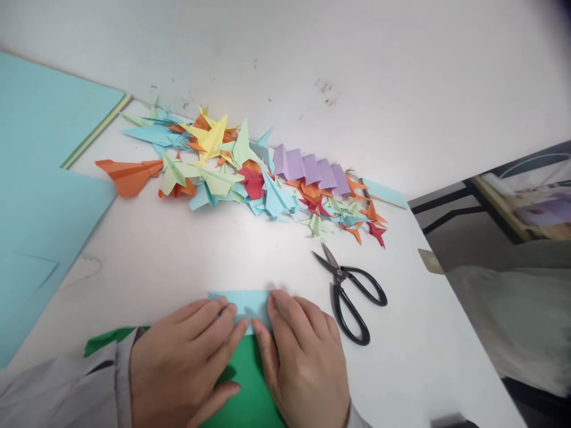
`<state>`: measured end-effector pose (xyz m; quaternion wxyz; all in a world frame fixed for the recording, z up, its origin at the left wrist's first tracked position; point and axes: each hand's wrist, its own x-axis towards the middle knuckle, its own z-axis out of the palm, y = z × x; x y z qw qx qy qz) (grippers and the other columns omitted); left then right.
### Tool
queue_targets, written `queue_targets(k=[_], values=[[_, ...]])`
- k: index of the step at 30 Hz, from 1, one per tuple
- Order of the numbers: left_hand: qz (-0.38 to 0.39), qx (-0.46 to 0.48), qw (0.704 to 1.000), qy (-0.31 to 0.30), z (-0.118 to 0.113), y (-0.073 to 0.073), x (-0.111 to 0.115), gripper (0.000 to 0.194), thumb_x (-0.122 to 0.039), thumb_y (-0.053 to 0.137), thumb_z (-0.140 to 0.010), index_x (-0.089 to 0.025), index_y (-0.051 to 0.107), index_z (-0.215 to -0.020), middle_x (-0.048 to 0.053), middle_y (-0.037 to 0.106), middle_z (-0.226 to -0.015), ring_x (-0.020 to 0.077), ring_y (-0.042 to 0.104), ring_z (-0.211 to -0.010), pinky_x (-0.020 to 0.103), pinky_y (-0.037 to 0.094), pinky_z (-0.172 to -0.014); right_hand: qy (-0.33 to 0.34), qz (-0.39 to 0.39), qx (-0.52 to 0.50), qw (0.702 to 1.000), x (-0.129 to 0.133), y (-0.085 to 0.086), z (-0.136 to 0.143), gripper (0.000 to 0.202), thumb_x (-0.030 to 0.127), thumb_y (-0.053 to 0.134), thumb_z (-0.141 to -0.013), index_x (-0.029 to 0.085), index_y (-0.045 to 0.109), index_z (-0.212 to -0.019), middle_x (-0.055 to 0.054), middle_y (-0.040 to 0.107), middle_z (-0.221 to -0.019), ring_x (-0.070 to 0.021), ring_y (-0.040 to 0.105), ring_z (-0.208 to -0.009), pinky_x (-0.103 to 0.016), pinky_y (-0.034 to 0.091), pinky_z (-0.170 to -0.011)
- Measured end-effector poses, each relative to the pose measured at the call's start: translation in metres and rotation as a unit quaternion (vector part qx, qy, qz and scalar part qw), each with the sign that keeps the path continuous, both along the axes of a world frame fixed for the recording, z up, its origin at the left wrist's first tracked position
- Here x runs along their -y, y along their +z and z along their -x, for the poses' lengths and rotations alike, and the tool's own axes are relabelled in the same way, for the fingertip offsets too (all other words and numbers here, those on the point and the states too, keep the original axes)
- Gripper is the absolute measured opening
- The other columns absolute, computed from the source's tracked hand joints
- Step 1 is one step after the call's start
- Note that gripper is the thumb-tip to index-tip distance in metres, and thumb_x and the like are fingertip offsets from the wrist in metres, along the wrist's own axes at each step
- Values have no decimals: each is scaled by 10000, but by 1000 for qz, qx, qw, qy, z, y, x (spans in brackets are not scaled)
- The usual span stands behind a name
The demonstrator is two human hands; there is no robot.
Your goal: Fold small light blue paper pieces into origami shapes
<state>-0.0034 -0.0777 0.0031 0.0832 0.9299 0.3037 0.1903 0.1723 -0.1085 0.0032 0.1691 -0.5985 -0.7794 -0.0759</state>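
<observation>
A small folded piece of light blue paper (250, 303) lies on the white table near its front edge. My left hand (190, 351) rests over the paper's left part, fingers laid on it and thumb spread away below. At the paper's right end is my right hand (303, 353), its fingertips on the edge and the thumb at the lower side, closed on it. Green cloth (245, 380) shows beneath and between both hands. Black-handled scissors (341, 276) lie to the right of my right hand, blades slightly apart.
Several folded paper planes (214, 139) in many colours are heaped along the back, with a purple pleated paper strip (310, 169) on top. Large light blue sheets (40, 178) cover the left side. A white wall (285, 53) rises behind the table; its right edge slopes toward me.
</observation>
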Motion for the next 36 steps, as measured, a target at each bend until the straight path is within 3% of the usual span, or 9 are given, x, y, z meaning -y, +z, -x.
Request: queue_targets(k=[19, 28, 36], values=[[-16, -60, 997, -39, 1, -2, 0, 452, -404, 470, -801, -118, 510, -1149, 91, 576, -1083, 250, 478, -1022, 388, 369, -883, -7, -2, -24, 1000, 0, -2, 3, 224, 231, 483, -820, 90, 620, -927, -132, 623, -948, -235, 502, -854, -392, 419, -714], [-10, -77, 995, -62, 3, -4, -1, 510, -434, 459, -793, -124, 481, -1198, 105, 500, -1230, 268, 451, -1055, 399, 361, -882, -7, -1, -40, 999, 0, -1, 4, 217, 230, 490, -813, 89, 618, -918, -126, 625, -932, -232, 498, -847, -388, 410, -716], [-3, -97, 993, -71, 4, -1, -3, 606, -522, 490, -744, -133, 470, -1208, 125, 501, -1219, 284, 463, -1015, 439, 364, -858, -12, -7, -75, 997, 0, -4, 5, 184, 229, 481, -815, 107, 603, -879, -111, 613, -909, -225, 486, -843, -378, 395, -719]])
